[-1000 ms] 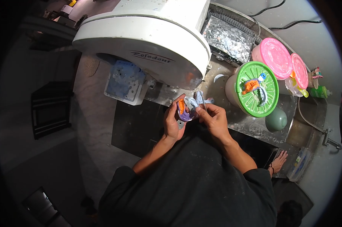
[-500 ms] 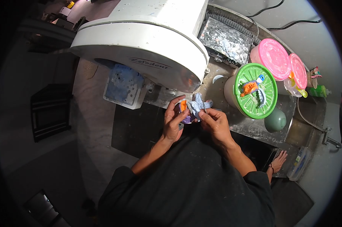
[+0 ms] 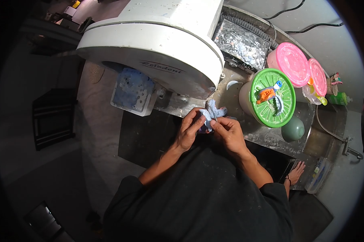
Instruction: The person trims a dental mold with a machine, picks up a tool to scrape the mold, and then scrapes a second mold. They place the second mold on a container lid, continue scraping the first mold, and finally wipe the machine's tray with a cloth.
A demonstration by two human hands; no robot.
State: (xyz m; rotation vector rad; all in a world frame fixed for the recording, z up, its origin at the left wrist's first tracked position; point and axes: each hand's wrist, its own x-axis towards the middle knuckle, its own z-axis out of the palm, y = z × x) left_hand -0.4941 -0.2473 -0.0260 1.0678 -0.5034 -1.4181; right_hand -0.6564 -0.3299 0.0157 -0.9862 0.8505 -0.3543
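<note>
My left hand is closed around a dental impression with light-blue material on it and a bit of purple below. Pinched in my right hand is a slim metal tool, its blade right against the light-blue material. Just beyond my fingertips, another light-blue piece shows over the counter edge. To the right, an orange dental impression and a pale-blue curved impression piece rest on the green lid of a bucket.
A large white machine overhangs the counter, with a blue-stained tray below it. Pink-lidded tubs and a green bowl stand at right, near a tap. Another person's hand rests on the counter edge.
My left hand has turned the impression, so its orange part no longer shows and the light-blue side faces up. My right hand stays close with the tool.
</note>
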